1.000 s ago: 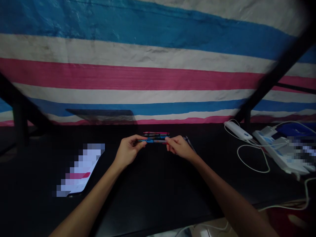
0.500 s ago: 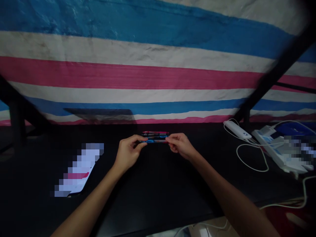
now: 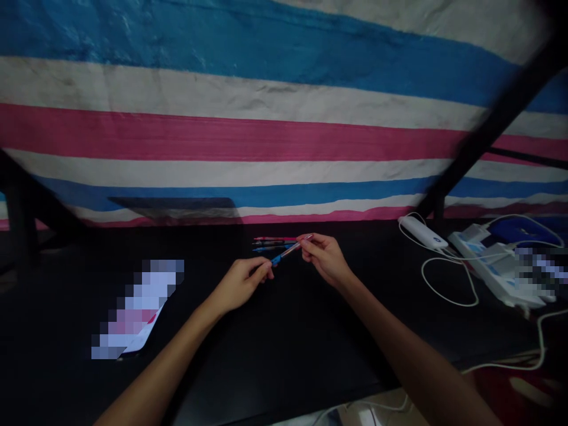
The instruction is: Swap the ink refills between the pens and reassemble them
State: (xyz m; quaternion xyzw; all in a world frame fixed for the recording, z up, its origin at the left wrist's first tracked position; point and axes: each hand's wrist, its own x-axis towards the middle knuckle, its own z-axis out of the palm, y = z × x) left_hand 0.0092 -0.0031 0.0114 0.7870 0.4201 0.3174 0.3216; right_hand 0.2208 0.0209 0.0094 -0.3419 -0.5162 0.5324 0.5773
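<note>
Both hands hold one slim blue pen [image 3: 289,251] with a clear barrel, tilted up toward the right. My left hand [image 3: 243,281] pinches its blue lower end between thumb and fingers. At the upper end, my right hand [image 3: 323,255] has its fingertips closed on the barrel. Just behind, several pens lie side by side on the black table [image 3: 284,343]: a pink-red pen [image 3: 270,238], a dark pen [image 3: 273,242] and a blue pen [image 3: 266,249]. Their right ends are partly hidden behind the held pen and my right hand.
A phone with a lit, blurred screen [image 3: 142,307] lies at the left. To the right are a white power bank [image 3: 422,232], a white power strip [image 3: 497,266], loose white cables and a blue item [image 3: 523,231]. A striped sheet [image 3: 284,142] hangs behind, between black bars.
The held pen has gone from level to slanted, its left end lowered toward me and its right end raised. My left hand moved down and nearer; the pens behind show more.
</note>
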